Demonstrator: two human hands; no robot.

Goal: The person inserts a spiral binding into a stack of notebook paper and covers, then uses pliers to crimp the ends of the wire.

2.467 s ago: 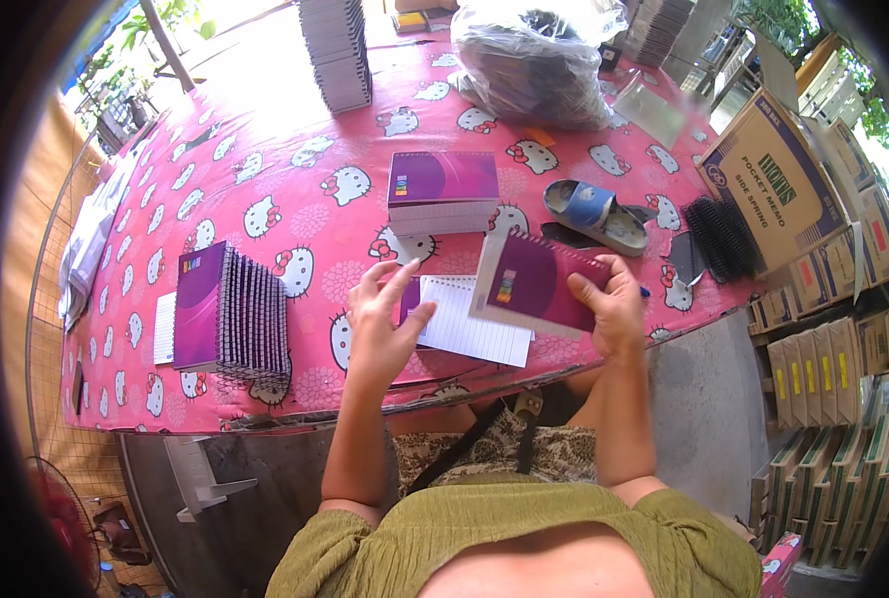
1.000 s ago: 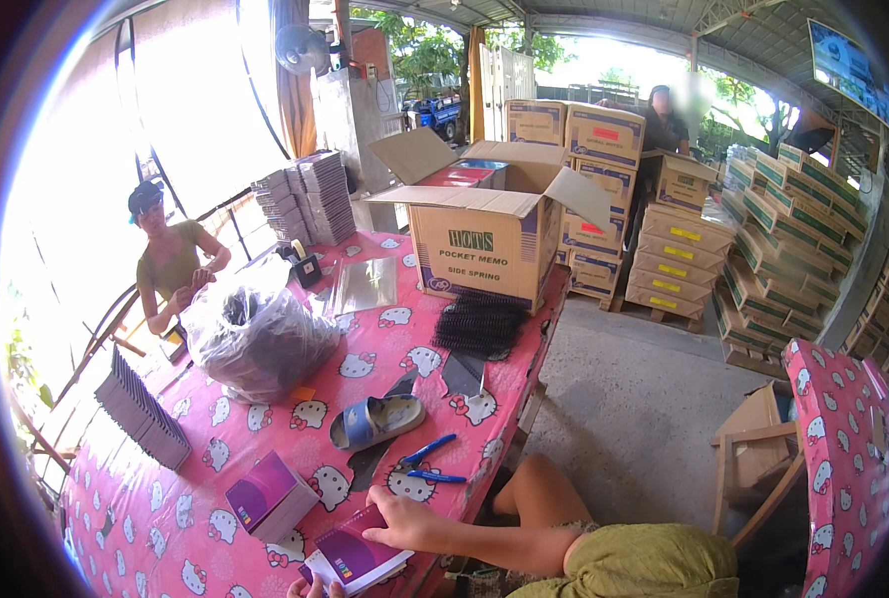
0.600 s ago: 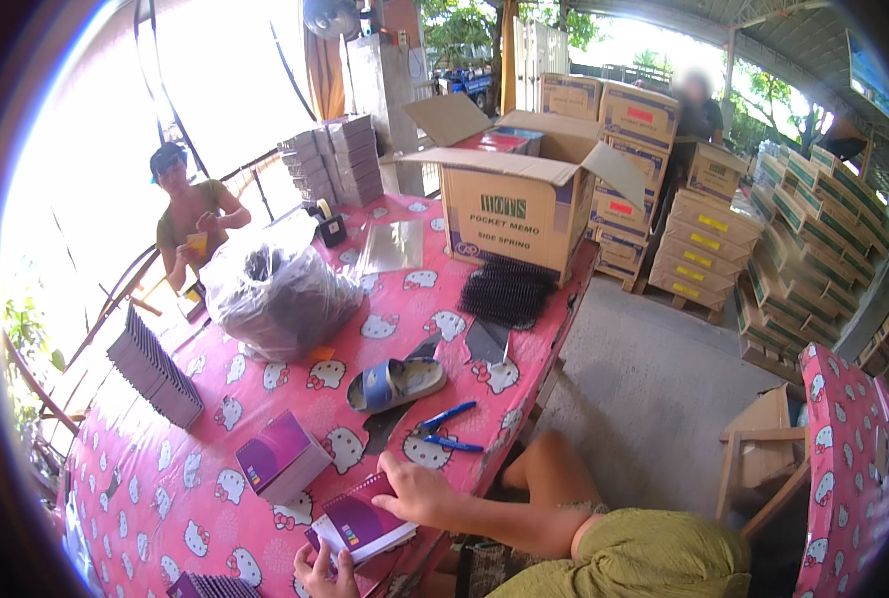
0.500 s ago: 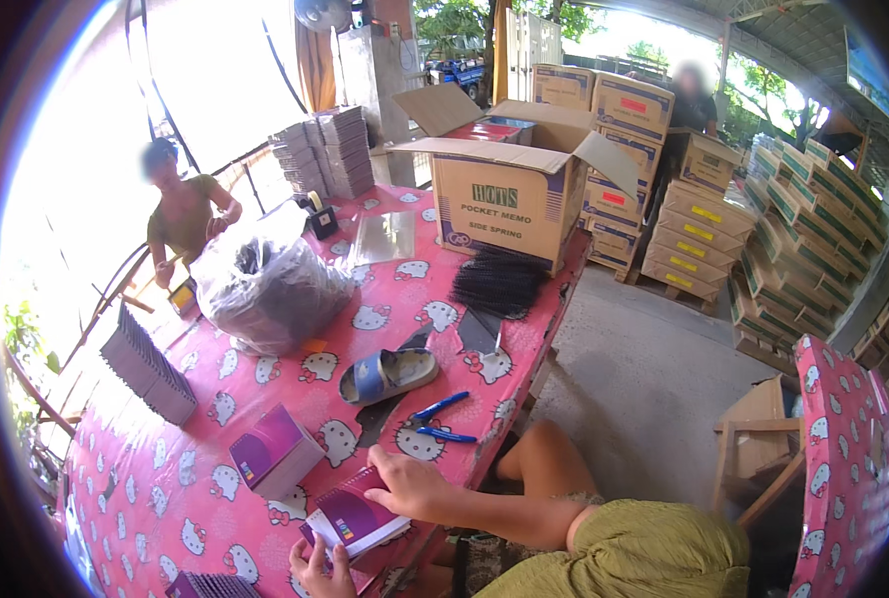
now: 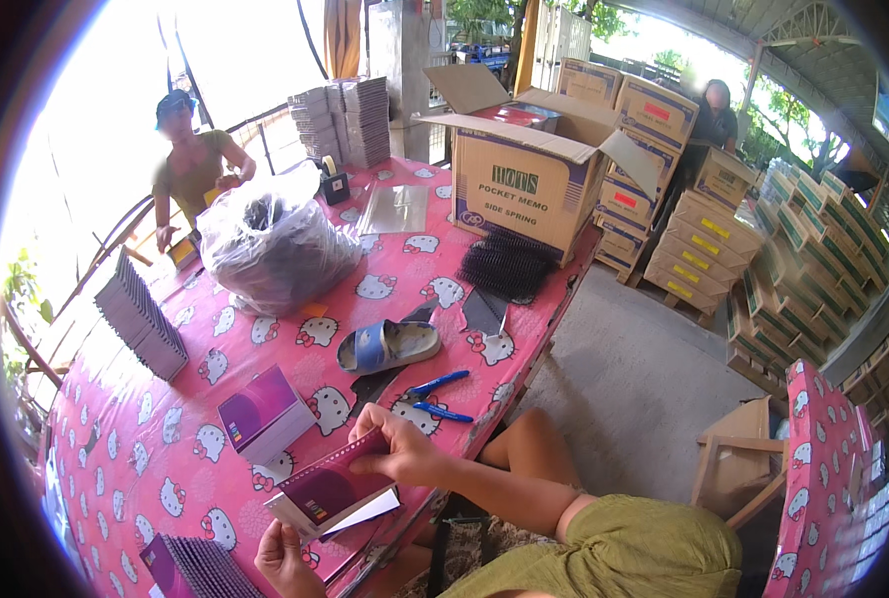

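A purple-covered memo pad with a row of punched holes along its far edge is held tilted over the near table edge. My right hand grips its right end, thumb on the cover. At the near-left corner, my left hand pinches the pad with closed fingers. White pages fan slightly apart below the cover. Just beyond lies a stack of loose purple memo pads. Blue-handled pliers rest open to the right of it. A spiral-bound purple stack sits at the lower left.
A blue slipper, black spiral coils and a stuffed plastic bag lie on the pink tablecloth. An open carton stands at the far right. One person works across the table; another stands behind cartons.
The pad has been raised off the table and tilted, its pages parting from the cover. My right hand has shifted onto its punched edge; my left has moved left and nearer.
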